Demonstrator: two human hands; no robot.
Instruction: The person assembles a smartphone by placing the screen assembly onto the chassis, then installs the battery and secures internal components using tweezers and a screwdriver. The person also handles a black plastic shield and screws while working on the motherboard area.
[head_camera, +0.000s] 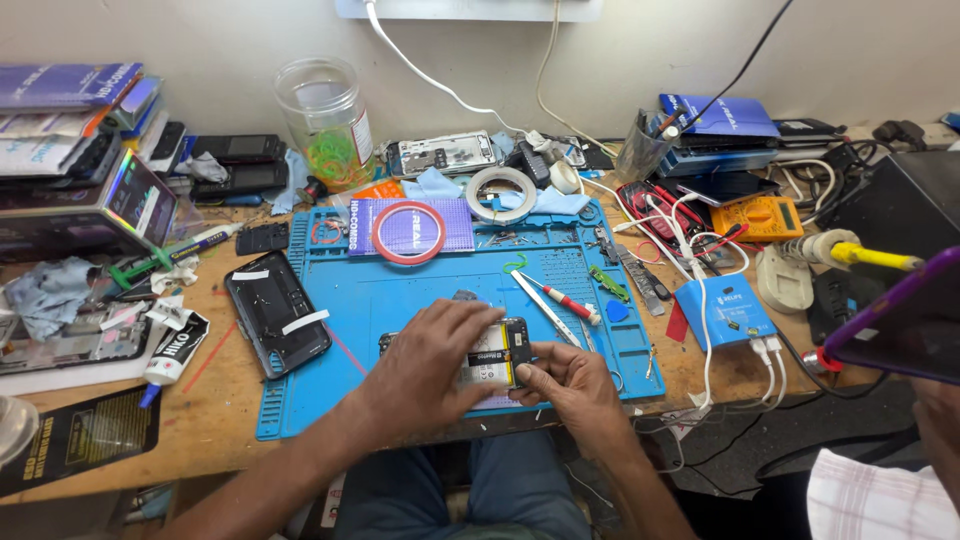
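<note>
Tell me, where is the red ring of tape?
In the head view, the red ring of tape lies at the far, left-of-middle part of the blue mat, on a purple card, just left of the white tape roll.

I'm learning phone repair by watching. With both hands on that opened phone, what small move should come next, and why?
Probably press the battery flat into the opened phone: the left hand already covers it from above, while the right hand steadies the phone's edge on the blue mat.
</note>
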